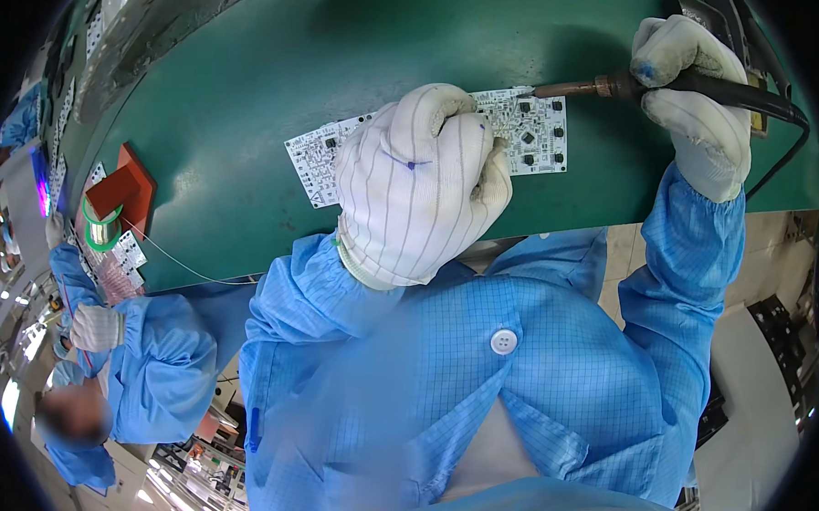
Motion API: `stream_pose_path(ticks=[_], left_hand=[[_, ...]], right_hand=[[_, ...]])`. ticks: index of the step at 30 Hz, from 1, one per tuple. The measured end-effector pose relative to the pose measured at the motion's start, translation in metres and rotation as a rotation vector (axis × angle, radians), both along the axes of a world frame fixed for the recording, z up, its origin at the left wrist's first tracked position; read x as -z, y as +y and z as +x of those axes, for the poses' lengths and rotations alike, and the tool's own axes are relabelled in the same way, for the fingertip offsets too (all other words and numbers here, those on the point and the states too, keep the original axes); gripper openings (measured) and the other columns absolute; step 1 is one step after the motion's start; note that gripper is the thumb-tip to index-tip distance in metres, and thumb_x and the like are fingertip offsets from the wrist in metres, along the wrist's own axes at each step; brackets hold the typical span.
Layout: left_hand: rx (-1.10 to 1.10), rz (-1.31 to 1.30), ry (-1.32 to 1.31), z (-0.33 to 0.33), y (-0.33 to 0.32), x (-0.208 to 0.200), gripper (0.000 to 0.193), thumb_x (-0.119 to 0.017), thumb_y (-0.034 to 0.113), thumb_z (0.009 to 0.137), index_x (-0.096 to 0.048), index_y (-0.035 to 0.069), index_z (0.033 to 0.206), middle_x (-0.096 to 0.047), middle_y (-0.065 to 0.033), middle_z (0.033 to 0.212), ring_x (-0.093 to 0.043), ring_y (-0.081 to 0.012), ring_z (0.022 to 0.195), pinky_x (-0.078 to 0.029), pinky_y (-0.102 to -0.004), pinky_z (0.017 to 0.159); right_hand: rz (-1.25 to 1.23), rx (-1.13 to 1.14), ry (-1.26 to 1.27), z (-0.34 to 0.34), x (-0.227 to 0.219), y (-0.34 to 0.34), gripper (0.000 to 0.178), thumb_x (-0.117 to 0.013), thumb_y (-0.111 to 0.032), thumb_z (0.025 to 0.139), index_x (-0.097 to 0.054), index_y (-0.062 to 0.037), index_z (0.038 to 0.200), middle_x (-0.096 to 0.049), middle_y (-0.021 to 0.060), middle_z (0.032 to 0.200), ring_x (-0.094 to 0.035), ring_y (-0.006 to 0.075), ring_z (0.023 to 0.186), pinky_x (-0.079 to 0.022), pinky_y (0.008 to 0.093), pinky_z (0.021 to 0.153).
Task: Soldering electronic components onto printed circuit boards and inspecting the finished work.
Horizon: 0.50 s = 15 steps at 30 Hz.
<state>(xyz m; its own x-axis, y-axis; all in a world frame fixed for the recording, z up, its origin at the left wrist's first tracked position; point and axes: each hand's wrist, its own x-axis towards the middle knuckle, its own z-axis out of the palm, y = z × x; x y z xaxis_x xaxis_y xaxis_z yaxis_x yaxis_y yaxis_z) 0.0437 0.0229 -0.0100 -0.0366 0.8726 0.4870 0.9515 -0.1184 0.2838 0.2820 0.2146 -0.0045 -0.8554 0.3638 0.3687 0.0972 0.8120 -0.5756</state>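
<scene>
A white circuit board (538,133) with several small black parts lies on the green bench mat (345,61). My left hand (422,178), in a white striped glove, rests on the board's middle and covers it; a thin solder wire seems to run under the glove. My right hand (695,99), also gloved, grips the black handle of a soldering iron (618,86). The iron's metal tip touches the board's top edge near the right end.
At the left stand a red block (120,188) and a green-rimmed solder spool (100,228), with a thin wire (185,266) trailing right. A co-worker in a blue coat and white glove (96,327) sits at the lower left. The iron's cord (779,157) hangs off the bench at right.
</scene>
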Motion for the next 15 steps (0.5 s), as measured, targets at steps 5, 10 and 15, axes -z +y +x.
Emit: stream_pose_path(ticks=[5, 10, 15], left_hand=[[0.011, 0.017, 0.026, -0.003, 0.001, 0.002, 0.025, -0.069, 0.016, 0.066, -0.06, 0.013, 0.09, -0.057, -0.0015, 0.099, -0.057, -0.0194, 0.082, -0.044, -0.0325, 0.072], [0.016, 0.018, 0.017, -0.004, 0.003, 0.001, 0.024, -0.07, 0.016, 0.067, -0.06, 0.013, 0.089, -0.057, -0.0009, 0.098, -0.057, -0.0194, 0.082, -0.045, -0.0321, 0.071], [0.007, -0.018, -0.044, -0.002, 0.003, -0.002, 0.022, -0.072, 0.008, 0.064, -0.062, 0.012, 0.083, -0.061, -0.0047, 0.093, -0.06, -0.0231, 0.085, -0.049, -0.0343, 0.073]], right_hand=[[-0.022, -0.031, -0.007, -0.003, -0.001, -0.002, 0.022, -0.053, -0.014, 0.089, -0.069, -0.0023, 0.1, -0.069, 0.0077, 0.091, -0.068, 0.0192, 0.076, -0.055, 0.0254, 0.068], [-0.67, 0.315, 0.06, -0.005, 0.0, -0.009, 0.021, -0.064, -0.015, 0.063, -0.053, -0.0048, 0.078, -0.046, 0.0057, 0.078, -0.041, 0.0189, 0.075, -0.033, 0.03, 0.062], [-0.096, -0.07, -0.039, -0.001, 0.001, 0.001, 0.028, -0.051, -0.018, 0.091, -0.066, 0.0023, 0.104, -0.069, 0.0106, 0.096, -0.069, 0.0202, 0.083, -0.056, 0.0254, 0.076]])
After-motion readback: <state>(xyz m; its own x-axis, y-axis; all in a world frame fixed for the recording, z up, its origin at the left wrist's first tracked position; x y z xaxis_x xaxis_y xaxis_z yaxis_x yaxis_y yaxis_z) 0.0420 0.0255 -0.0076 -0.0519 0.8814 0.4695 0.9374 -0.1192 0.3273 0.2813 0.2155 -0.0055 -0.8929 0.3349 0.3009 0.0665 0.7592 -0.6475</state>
